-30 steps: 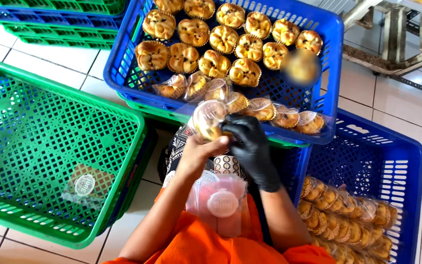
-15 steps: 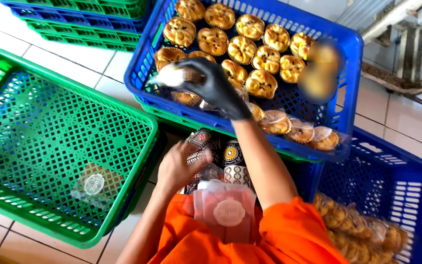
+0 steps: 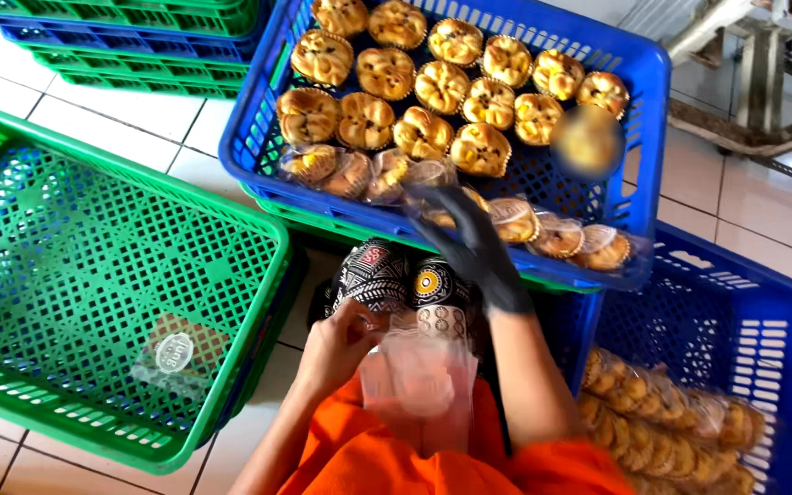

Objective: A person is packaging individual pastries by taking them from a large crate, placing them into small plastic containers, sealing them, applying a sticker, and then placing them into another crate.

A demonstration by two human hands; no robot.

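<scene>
White tiled floor (image 3: pixel 139 119), plastic crates all round; metal frame legs (image 3: pixel 753 82) top right.

Change since half a sec ago: right hand (image 3: pixel 474 243), in black glove, was far out over the left end of the wrapped row w/ a wrapped bun in it; now pulled back toward the body, fingers spread wide, nothing clearly held. Hovers at near edge of the blue crate (image 3: pixel 258 137), over the wrapped buns (image 3: pixel 368 174). Judgement: that bun set down in the row, hand coming back for the next bag. A full sec ago both hands were together at the lap on a bun.

Left hand (image 3: pixel 341 344), bare, down at the lap, fingers pinched on the top of the clear plastic bags (image 3: pixel 419 390) stacked on the orange garment (image 3: pixel 396 458); looks like peeling one open. Patterned black-white cloth (image 3: pixel 396 280) just beyond.

Counts:
- bare buns (image 3: pixel 423 87) in paper cups in blue crate: approx 13, in 3 rows
- wrapped buns along near edge: approx 7–8, partly hidden by glove
- 1 blurred yellowish blob (image 3: pixel 587 139) at right of crate, cannot tell what
- green crate (image 3: pixel 93 275) left: 1, holds 1 clear wrapper w/ round label (image 3: pixel 174 353)
- second blue crate (image 3: pixel 735 321) lower right: many bagged buns, too packed to count
- stacked crates (image 3: pixel 121 37) top left: approx 4, green & blue
</scene>
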